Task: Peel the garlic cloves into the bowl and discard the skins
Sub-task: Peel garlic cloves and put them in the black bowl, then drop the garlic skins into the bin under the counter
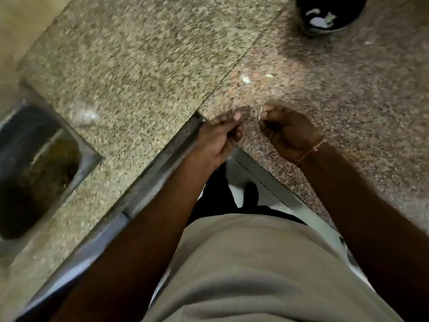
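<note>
At the far left, a dark metal sink (pixel 39 168) is sitting in the speckled stone counter (pixel 144 61). Next, the left hand (pixel 218 138) is curling its fingers; what it holds is too blurry to tell. Just beside it, the right hand (pixel 287 131) is pinching a thin pale garlic skin (pixel 261 113). Two small white garlic bits (pixel 245 78) are lying beyond. Far right, a black round bowl (pixel 329 15) is holding white pieces.

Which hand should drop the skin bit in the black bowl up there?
Probably the right hand. It pinches what looks like a thin pale skin strip and is on the same side as the dark bowl. The left hand is farther from it.
</note>
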Available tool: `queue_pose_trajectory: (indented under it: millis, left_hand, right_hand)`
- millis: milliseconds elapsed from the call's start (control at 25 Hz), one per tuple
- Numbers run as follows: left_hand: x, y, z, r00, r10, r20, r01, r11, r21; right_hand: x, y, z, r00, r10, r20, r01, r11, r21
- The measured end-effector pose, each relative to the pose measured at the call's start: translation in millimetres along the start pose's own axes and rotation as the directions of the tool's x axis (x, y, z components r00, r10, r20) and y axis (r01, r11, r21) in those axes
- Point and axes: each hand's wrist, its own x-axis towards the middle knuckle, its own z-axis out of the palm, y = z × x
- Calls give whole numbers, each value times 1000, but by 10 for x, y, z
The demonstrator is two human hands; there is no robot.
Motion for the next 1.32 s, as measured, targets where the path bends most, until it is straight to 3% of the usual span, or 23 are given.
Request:
queue_pose_trajectory:
  millis: [160,240,360,560,800,880,1000,1160,1320]
  left_hand:
    - [-624,-252,-587,983,96,-155,-123,976,-178]
    - [-965,-344,-957,953,149,-263,-220,939,-263]
    - [-1501,-590,-1502,886,184,-425,-353,862,-362]
    - [-2407,-1162,-2483,746,102,-658,-522,703,-483]
    - [-3235,-1845,-3660,700,21,-714,-559,639,-529]
    - [-3417,-2032,-4093,683,-23,-730,-563,620,-546]
    - [-3534,-2246,-4669,606,-122,-786,-619,549,-562]
    - [-3246,-2587,-5192,538,-229,-811,-692,430,-580]
    - [-2564,-3193,-5593,522,-281,-805,-731,338,-592]
  right_hand:
    - [-176,557,430,969,218,120,-197,967,-162]
    - [-325,899,712,942,278,187,-221,936,-275]
    - [-574,1417,1095,876,383,292,-236,870,-432]
    - [-1093,2458,1713,738,577,351,-260,723,-640]
    - [-1818,3908,2145,641,699,317,-285,600,-747]
    - [-1990,4396,2211,651,706,279,-316,586,-746]
    - [-2104,5057,2262,651,717,251,-356,580,-733]
    - [-1854,5784,2173,648,739,187,-393,534,-748]
    - [-1265,6559,1860,641,750,165,-355,479,-803]
